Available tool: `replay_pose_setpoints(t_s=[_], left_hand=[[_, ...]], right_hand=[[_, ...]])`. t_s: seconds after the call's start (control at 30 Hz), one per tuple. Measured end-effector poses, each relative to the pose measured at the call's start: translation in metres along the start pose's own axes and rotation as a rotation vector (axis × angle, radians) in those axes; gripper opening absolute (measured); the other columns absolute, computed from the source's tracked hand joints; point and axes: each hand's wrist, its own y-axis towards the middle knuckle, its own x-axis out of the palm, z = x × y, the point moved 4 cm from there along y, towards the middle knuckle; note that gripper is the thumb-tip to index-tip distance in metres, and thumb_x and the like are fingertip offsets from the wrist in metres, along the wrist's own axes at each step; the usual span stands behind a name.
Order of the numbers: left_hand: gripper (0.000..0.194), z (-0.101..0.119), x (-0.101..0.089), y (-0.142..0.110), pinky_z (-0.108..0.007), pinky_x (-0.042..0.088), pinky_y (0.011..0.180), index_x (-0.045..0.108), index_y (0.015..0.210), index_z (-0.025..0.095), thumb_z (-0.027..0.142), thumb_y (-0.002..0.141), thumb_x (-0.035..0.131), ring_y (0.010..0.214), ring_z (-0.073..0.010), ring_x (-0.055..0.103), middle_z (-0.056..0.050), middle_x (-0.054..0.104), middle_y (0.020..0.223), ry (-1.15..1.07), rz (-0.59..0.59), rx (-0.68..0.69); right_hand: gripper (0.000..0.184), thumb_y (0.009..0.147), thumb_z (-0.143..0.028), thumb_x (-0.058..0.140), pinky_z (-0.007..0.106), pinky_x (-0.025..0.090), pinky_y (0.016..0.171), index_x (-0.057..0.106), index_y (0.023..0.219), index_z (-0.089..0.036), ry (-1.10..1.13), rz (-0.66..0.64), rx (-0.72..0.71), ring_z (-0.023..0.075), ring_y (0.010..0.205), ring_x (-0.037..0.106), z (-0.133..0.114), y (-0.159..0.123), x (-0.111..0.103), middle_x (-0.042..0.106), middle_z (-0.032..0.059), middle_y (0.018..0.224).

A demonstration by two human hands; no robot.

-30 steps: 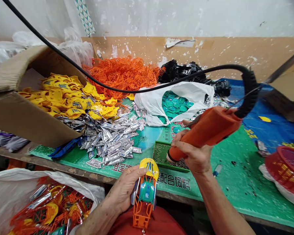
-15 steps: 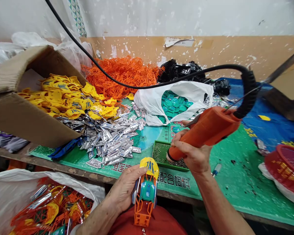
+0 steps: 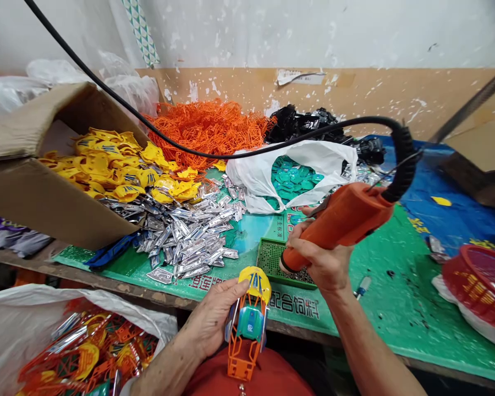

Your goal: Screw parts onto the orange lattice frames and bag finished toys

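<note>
My left hand is shut around a partly built plastic toy car with a yellow nose, teal body, orange lattice frame and silver side strips. My right hand grips an orange electric screwdriver, its black coiled cord rising to the upper right. The screwdriver's bit end is hidden, low over a green perforated tray of small dark screws. The toy stands apart from the tool, a little below and to the left of it.
A cardboard box of yellow parts sits left, with silver pieces, orange frames and black parts behind. A white bag holds teal parts. A red basket stands right, and a white sack of parts lies lower left.
The toy car has tilted slightly in my left hand, and the whole scene has shifted a little as my head moved. The screwdriver stays in my right hand over the tray.
</note>
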Motion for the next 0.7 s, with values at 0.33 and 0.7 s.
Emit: replay_pose_setpoints(t_s=[0.33, 0.7], left_hand=[[0.038, -0.004, -0.001, 0.005, -0.025, 0.051, 0.057, 0.071, 0.091, 0.006, 0.040, 0.074, 0.074, 0.061, -0.0157, 0.064, -0.012, 0.074, 0.080, -0.052, -0.001, 0.012], [0.034, -0.008, 0.002, 0.008, -0.026, 0.050, 0.058, 0.070, 0.090, 0.006, 0.034, 0.070, 0.073, 0.064, -0.0174, 0.064, -0.011, 0.073, 0.080, -0.105, -0.004, -0.003]], right_hand=[[0.038, 0.057, -0.012, 0.074, 0.032, 0.046, 0.057, 0.062, 0.091, -0.021, 0.136, 0.091, -0.007, 0.0144, 0.055, 0.057, -0.023, 0.003, -0.005, 0.062, -0.0041, 0.064], [0.040, 0.065, -0.009, 0.064, 0.031, 0.050, 0.060, 0.063, 0.101, -0.028, 0.358, -0.131, 0.049, 0.0121, 0.057, 0.057, -0.059, -0.021, 0.027, 0.061, -0.0045, 0.068]])
